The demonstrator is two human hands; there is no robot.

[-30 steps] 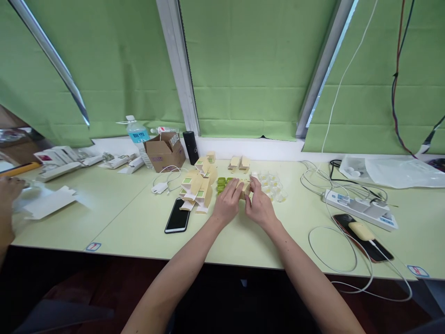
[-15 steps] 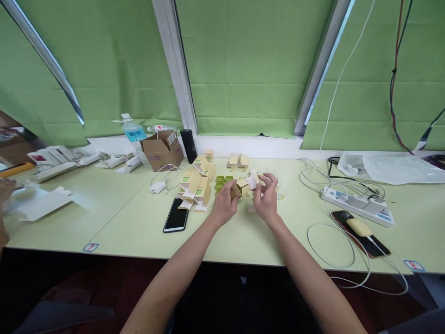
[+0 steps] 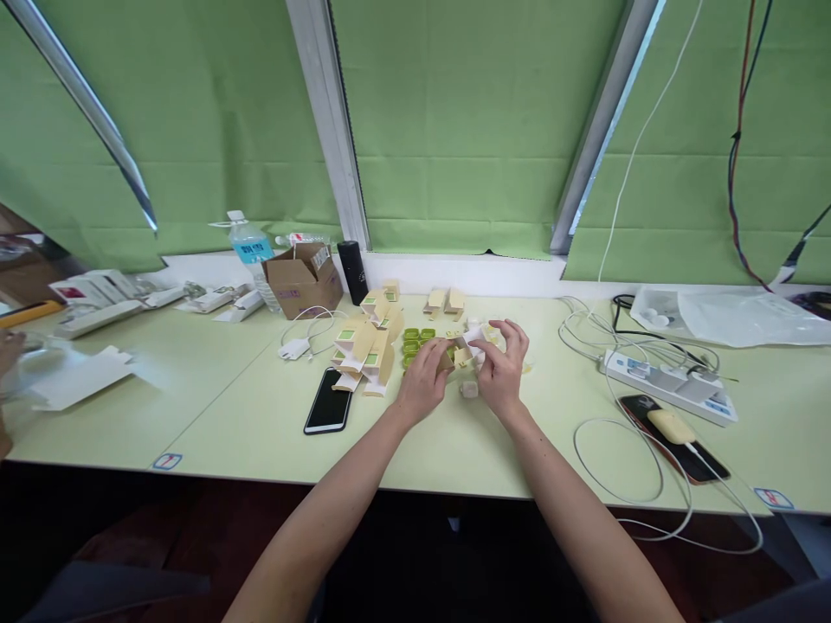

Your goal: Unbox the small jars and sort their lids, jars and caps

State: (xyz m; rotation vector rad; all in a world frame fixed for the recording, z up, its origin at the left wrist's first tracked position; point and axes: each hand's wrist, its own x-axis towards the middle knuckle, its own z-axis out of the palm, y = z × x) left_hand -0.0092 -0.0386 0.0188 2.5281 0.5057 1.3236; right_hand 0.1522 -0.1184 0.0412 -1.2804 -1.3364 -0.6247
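My left hand (image 3: 423, 381) is closed around a small pale-yellow cardboard box (image 3: 462, 356), tilted with its open, flapped end to the right. My right hand (image 3: 503, 368) is at that end, thumb and forefinger closed at the white inner flap, the other fingers raised. Just behind my left fingers lie several green square cups (image 3: 411, 340), partly covered by the hand. Under the right hand rests a small whitish block (image 3: 468, 389). Similar yellow boxes (image 3: 364, 346) are stacked to the left, and two more (image 3: 445, 301) sit behind.
A dark phone (image 3: 328, 401), a white charger (image 3: 295, 349), a brown carton (image 3: 304, 281), a black cylinder (image 3: 351, 272) and a water bottle (image 3: 252, 251) stand left. Right are a power strip (image 3: 668, 387), looped cables and another phone (image 3: 675, 437). Another person's hand (image 3: 9, 350) shows far left.
The small box has turned in my left hand, its flaps now lower and angled differently. My right fingers have shifted slightly at the flap, uncovering more of the whitish block.
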